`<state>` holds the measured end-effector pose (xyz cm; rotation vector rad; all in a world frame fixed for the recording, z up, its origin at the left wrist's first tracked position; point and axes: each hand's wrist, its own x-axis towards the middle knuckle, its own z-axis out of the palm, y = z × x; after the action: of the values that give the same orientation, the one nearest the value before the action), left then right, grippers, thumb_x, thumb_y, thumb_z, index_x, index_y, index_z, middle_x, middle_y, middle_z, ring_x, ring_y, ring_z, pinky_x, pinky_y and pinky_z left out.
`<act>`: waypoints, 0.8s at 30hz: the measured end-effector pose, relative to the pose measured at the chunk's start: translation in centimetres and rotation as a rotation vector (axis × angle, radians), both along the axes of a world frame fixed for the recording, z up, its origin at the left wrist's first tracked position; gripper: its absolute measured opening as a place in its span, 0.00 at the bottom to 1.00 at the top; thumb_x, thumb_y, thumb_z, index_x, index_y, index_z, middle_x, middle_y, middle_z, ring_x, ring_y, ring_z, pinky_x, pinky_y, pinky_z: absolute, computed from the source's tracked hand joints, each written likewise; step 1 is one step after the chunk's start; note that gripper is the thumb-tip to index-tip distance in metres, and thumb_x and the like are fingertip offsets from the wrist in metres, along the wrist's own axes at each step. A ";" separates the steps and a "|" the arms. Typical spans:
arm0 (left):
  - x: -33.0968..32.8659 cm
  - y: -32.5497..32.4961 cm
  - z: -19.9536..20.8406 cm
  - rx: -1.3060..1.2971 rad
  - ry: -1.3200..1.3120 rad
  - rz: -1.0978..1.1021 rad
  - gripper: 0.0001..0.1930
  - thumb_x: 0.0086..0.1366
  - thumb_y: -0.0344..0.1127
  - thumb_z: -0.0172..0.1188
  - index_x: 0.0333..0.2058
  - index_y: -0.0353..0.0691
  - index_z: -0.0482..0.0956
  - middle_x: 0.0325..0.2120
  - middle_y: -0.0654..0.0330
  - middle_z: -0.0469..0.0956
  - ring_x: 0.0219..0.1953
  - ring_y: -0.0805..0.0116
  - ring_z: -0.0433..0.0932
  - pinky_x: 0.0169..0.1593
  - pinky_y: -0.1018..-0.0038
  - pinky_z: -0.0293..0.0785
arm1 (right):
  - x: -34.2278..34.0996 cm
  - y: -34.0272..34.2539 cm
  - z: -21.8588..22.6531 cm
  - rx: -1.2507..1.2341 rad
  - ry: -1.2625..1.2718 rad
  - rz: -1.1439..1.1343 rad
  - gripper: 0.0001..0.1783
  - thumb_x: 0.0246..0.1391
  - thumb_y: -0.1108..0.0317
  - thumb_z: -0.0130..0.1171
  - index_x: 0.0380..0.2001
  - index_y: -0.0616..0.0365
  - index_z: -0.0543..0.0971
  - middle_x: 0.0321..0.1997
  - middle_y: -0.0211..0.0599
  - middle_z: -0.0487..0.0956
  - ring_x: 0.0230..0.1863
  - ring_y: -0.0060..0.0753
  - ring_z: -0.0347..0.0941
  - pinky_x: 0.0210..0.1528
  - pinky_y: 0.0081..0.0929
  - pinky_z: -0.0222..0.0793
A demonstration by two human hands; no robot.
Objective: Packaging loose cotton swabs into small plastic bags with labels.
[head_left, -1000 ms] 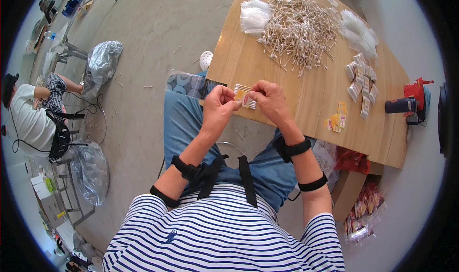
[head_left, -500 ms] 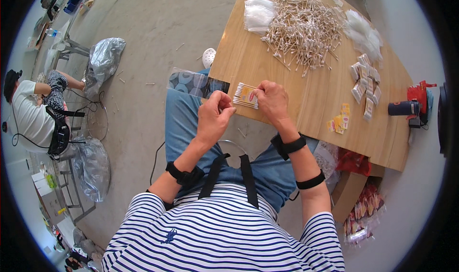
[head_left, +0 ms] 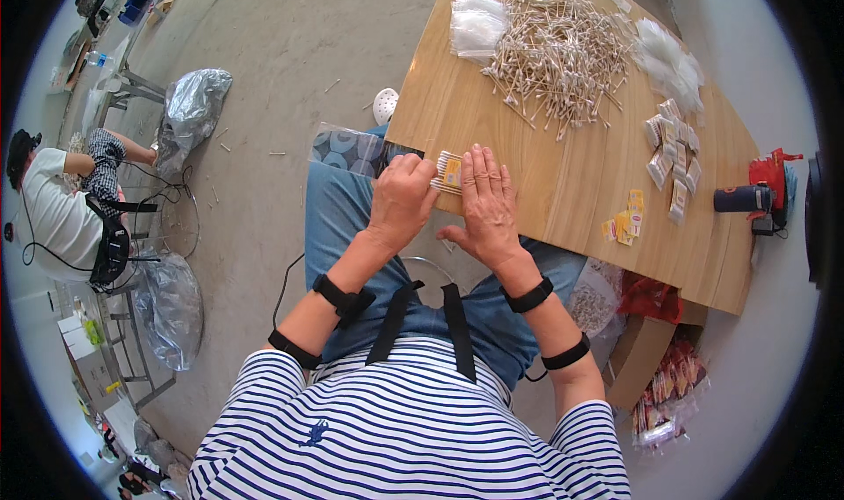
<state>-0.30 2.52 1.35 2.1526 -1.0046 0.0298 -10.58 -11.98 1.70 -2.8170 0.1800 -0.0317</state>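
Note:
A small clear bag of cotton swabs (head_left: pixel 448 173) with a yellow card inside lies flat at the table's near left corner. My left hand (head_left: pixel 403 201) is closed at its left end, fingers curled and pinched on the bag's edge; the pinch itself is mostly hidden. Flat over the right part of the bag lies my right hand (head_left: pixel 489 205), its fingers stretched out and thumb apart. Several loose yellow cards (head_left: pixel 626 220) are on the table to the right, and a large heap of loose cotton swabs (head_left: pixel 563 56) spreads beyond my hands.
Clear empty bags lie in two stacks, a left stack (head_left: pixel 477 27) and a right stack (head_left: pixel 666 58). Filled packs (head_left: pixel 675 153) are piled at the right, near a dark cylinder (head_left: pixel 741 199). A cardboard box (head_left: pixel 655 346) stands below the table. A person (head_left: pixel 66 205) sits far left.
My right hand has gone from pinching the pack's right side to lying flat on it. My left hand has moved right and up, against the pack's left end.

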 end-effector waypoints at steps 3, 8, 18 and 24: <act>-0.1 -0.5 0.0 0.013 -0.012 0.003 0.09 0.54 0.28 0.65 0.34 0.38 0.76 0.32 0.54 0.75 0.40 0.51 0.75 0.44 0.60 0.73 | 0.0 0.3 -0.8 -0.021 -0.009 -0.011 0.72 0.24 0.45 0.80 0.70 0.66 0.53 0.76 0.53 0.51 0.78 0.50 0.42 0.77 0.47 0.38; 0.0 -1.1 -0.4 0.008 -0.023 0.029 0.08 0.55 0.29 0.66 0.33 0.37 0.76 0.32 0.54 0.75 0.39 0.52 0.75 0.43 0.60 0.73 | -0.1 0.7 -1.3 -0.032 -0.031 -0.034 0.72 0.24 0.45 0.80 0.70 0.66 0.54 0.76 0.53 0.51 0.79 0.50 0.41 0.77 0.47 0.36; 0.0 -0.9 -0.5 0.037 0.063 0.059 0.09 0.55 0.32 0.65 0.33 0.38 0.77 0.33 0.53 0.75 0.40 0.51 0.75 0.45 0.59 0.72 | 0.1 1.5 -2.0 -0.103 -0.012 -0.091 0.72 0.23 0.46 0.80 0.70 0.65 0.54 0.76 0.52 0.50 0.78 0.50 0.41 0.77 0.50 0.33; 0.6 -1.7 -0.4 -0.018 0.005 0.038 0.10 0.53 0.32 0.68 0.35 0.37 0.79 0.32 0.53 0.75 0.40 0.51 0.75 0.45 0.60 0.72 | 0.1 1.6 -2.2 -0.099 -0.024 -0.103 0.72 0.23 0.46 0.80 0.70 0.65 0.54 0.77 0.53 0.49 0.79 0.50 0.41 0.77 0.50 0.34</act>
<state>0.34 0.80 0.99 2.1547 -0.9567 0.0520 -10.47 -10.40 -0.52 -2.9014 0.3263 -0.1004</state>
